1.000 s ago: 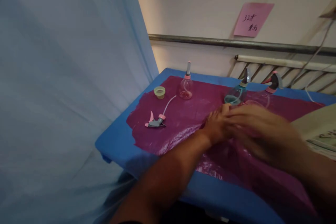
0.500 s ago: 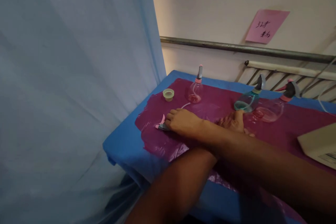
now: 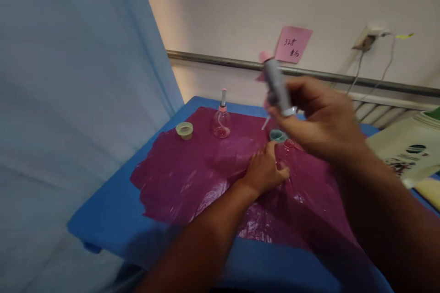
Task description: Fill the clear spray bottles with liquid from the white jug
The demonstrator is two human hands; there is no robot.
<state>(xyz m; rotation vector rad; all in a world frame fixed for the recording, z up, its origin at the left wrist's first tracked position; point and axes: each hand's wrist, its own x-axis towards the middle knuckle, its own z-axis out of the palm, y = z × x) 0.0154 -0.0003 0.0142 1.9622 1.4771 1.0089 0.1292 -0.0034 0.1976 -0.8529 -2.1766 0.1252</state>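
Observation:
My right hand (image 3: 326, 119) is raised above the table, closed around a grey and pink trigger spray head (image 3: 277, 84), which is blurred by motion. A thin dip tube (image 3: 266, 122) shows below it. Lower down, my left hand (image 3: 264, 171) curls its fingers and thumb around a clear open-necked bottle (image 3: 289, 145) standing on the purple plastic sheet (image 3: 185, 174). Just behind that hand is the base of a teal bottle (image 3: 277, 136), the rest of it covered by my right hand. A clear spray bottle (image 3: 222, 123) with a grey and pink head stands upright to the left.
A pale green cap-like cup (image 3: 184, 130) sits at the sheet's left. A large cream container (image 3: 412, 146) stands at the right on the blue-covered table (image 3: 113, 206). Behind run a metal rail (image 3: 213, 59) and a wall with a pink note (image 3: 294, 44). A blue curtain (image 3: 75, 78) hangs at left.
My right hand has lifted the spray head from the left of the sheet, up and to the right. My left hand stays around the clear bottle. The view has turned rightward.

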